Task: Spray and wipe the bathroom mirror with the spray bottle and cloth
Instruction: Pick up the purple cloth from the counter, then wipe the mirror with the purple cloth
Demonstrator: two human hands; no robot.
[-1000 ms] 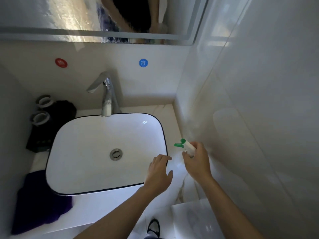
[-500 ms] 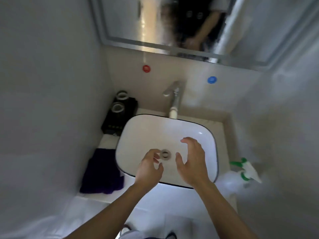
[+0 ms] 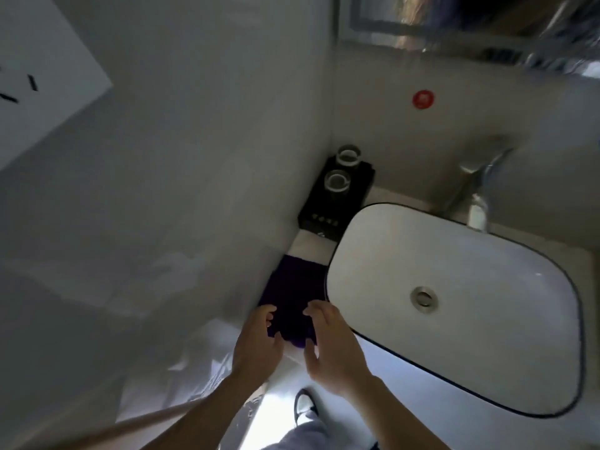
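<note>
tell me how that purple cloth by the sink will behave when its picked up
The purple cloth lies flat and rumpled, so it will probably go floppy and drape. It looks thin, likely light. Both hands, left hand and right hand, are open at its near edge.

Both forearms reached toward twelve o'clock. The left hand (image 3: 258, 344) and right hand (image 3: 332, 345) hung side by side, fingers loosely spread.

one purple cloth (image 3: 293, 289), one white basin (image 3: 454, 306) with one drain (image 3: 423, 297), one tap (image 3: 477, 196), one black tray (image 3: 337, 196) carrying two glasses (image 3: 337, 183), one red round sticker (image 3: 423, 99), one mirror (image 3: 454, 24), two hands (image 3: 258, 342), one shoe (image 3: 303, 404).
</note>
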